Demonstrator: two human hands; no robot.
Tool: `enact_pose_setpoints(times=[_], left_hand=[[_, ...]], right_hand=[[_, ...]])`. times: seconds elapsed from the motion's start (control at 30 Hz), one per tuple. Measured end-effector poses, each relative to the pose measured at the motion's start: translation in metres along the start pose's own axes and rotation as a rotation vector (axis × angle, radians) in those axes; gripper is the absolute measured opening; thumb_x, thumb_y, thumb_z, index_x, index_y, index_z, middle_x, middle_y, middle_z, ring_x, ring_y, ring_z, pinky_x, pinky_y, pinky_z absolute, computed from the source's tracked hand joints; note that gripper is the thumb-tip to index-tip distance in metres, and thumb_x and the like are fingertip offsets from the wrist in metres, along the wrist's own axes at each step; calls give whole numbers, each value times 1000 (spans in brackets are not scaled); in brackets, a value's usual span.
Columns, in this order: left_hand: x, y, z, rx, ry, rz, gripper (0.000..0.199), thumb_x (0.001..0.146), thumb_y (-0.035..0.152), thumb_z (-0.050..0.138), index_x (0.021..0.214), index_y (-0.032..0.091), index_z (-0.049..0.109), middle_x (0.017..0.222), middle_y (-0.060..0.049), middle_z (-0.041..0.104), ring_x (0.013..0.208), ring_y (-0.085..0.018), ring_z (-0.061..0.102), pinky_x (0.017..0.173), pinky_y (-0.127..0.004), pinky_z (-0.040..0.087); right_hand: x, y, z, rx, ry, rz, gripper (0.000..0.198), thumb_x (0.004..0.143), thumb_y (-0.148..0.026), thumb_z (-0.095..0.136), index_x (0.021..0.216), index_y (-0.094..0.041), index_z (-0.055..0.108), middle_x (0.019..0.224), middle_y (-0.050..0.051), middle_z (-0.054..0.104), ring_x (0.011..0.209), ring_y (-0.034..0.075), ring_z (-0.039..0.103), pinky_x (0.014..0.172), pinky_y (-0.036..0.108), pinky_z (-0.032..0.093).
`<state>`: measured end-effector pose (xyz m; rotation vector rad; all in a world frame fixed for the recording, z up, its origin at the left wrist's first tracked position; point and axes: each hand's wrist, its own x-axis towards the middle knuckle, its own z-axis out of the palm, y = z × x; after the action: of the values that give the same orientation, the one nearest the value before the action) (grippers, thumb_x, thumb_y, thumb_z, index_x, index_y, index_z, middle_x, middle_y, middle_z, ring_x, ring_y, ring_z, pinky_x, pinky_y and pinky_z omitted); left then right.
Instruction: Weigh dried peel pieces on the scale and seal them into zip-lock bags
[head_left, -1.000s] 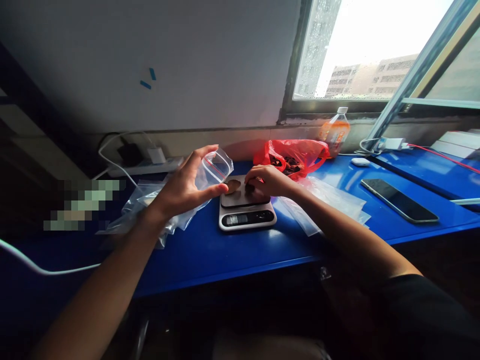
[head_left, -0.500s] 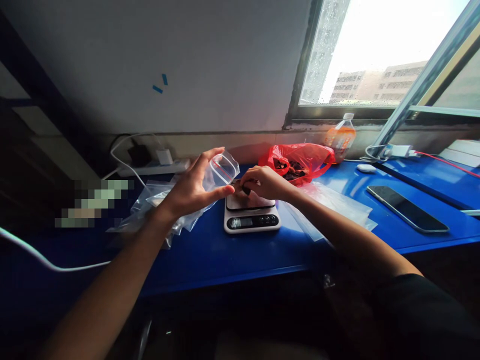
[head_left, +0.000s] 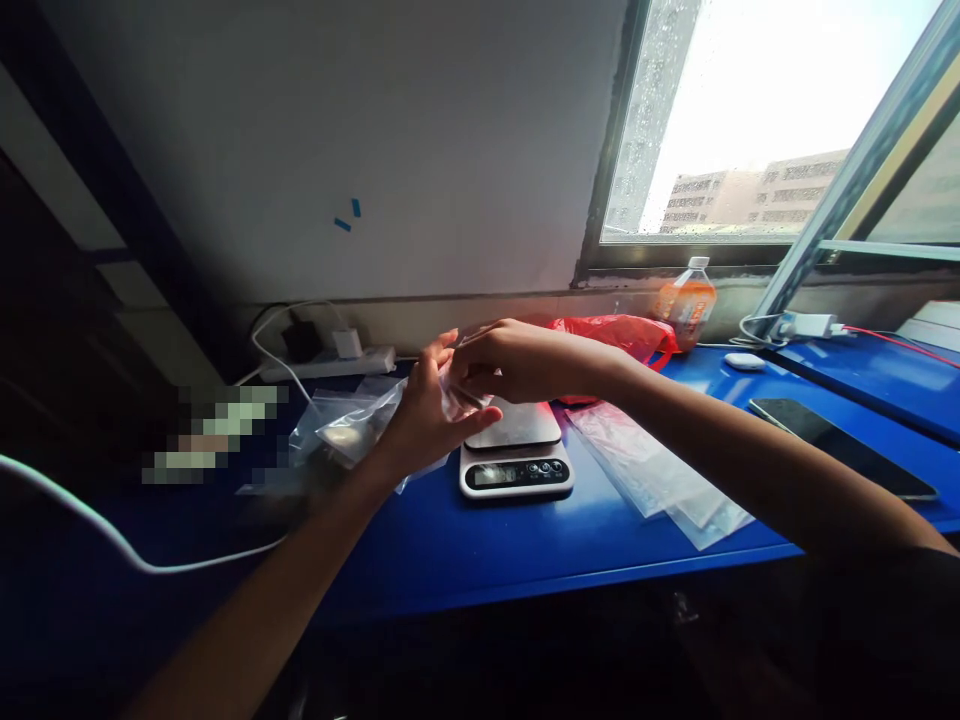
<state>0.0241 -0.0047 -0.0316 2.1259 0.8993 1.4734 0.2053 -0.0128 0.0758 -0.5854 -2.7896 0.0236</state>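
My left hand point(head_left: 429, 415) holds a small clear zip bag point(head_left: 456, 398) between its thumb and fingers, above the left side of a white kitchen scale point(head_left: 517, 478). Bent down over the bag's mouth is my right hand point(head_left: 496, 360), its fingers curled together and partly hidden by the bag. What those fingers hold is hidden. The visible part of the scale's plate is bare, and its display is too small to read. Behind my right hand is a red plastic bag point(head_left: 619, 335).
Filled clear bags point(head_left: 349, 430) lie left of the scale, flat clear bags point(head_left: 667, 480) to its right. Farther right are a phone point(head_left: 832, 445) and a white earbud case point(head_left: 744, 361). An orange drink bottle point(head_left: 686, 305) and a power strip point(head_left: 375, 360) stand along the wall.
My right hand has lifted from the scale plate with a dark piece and moved over the bag in my left hand. The dark piece is now out of sight. The view has shifted slightly.
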Motion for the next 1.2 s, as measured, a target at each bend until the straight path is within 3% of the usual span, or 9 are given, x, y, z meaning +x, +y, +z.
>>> enact_pose_setpoints(times=[0.1, 0.27, 0.4, 0.5, 0.67, 0.8, 0.87, 1.07, 1.2], left_hand=[[0, 1, 1, -17, 9, 48, 95, 69, 57, 82, 142, 27, 29, 145, -18, 43, 136, -37, 43, 112, -58, 35], [3, 21, -13, -227, 80, -65, 92, 68, 55, 83, 141, 31, 31, 141, -14, 46, 135, -36, 43, 106, -55, 41], [4, 42, -27, -718, -156, -249, 93, 67, 69, 76, 143, 34, 34, 127, -12, 60, 123, -38, 55, 92, -52, 52], [3, 48, -26, -900, -273, -303, 95, 68, 71, 74, 145, 33, 34, 127, -13, 62, 121, -38, 57, 87, -52, 54], [2, 42, -19, -692, -305, -428, 78, 72, 71, 70, 133, 25, 55, 119, -14, 67, 117, -39, 61, 84, -50, 58], [8, 35, -21, -390, -70, -423, 37, 73, 43, 81, 99, 19, 71, 106, -10, 72, 102, -27, 69, 90, -42, 57], [11, 31, -22, -338, -5, -437, 28, 73, 35, 81, 93, 18, 72, 96, -8, 74, 92, -24, 71, 89, -41, 58], [14, 16, -23, -240, -12, -490, 34, 68, 32, 82, 98, 19, 73, 84, -8, 73, 76, -22, 69, 74, -40, 60], [13, 15, -27, -219, -52, -515, 37, 65, 34, 83, 97, 19, 73, 87, -10, 71, 78, -22, 67, 72, -40, 58]], right_hand=[[1, 2, -3, 209, 74, 5, 22, 89, -10, 55, 105, -14, 69, 100, 5, 73, 79, 12, 64, 73, 26, 47], [-14, 6, -2, 365, 507, 22, 23, 90, -17, 51, 108, -16, 66, 112, 6, 68, 103, 15, 63, 87, 30, 51], [-25, 10, 19, 563, 640, 91, 31, 85, -25, 61, 116, -21, 61, 124, 7, 62, 112, 19, 60, 86, 31, 52], [-31, 9, 41, 747, 632, 111, 24, 85, -36, 64, 103, -20, 61, 102, 4, 67, 91, 15, 65, 76, 29, 52], [-45, 8, 65, 804, 754, 246, 20, 84, -37, 65, 82, -19, 56, 77, -1, 60, 70, 10, 57, 60, 26, 44], [-51, 19, 74, 845, 859, 366, 22, 76, -30, 65, 84, -22, 47, 71, -4, 51, 63, 8, 47, 57, 25, 39], [-51, 23, 78, 929, 880, 405, 25, 75, -26, 61, 91, -24, 42, 69, -7, 45, 60, 8, 46, 56, 24, 40], [-50, 22, 82, 896, 874, 544, 32, 82, -21, 49, 110, -28, 33, 78, -5, 44, 57, 8, 54, 50, 23, 43], [-51, 19, 82, 805, 870, 599, 32, 86, -23, 48, 114, -27, 32, 87, -2, 45, 49, 7, 52, 42, 23, 41]])
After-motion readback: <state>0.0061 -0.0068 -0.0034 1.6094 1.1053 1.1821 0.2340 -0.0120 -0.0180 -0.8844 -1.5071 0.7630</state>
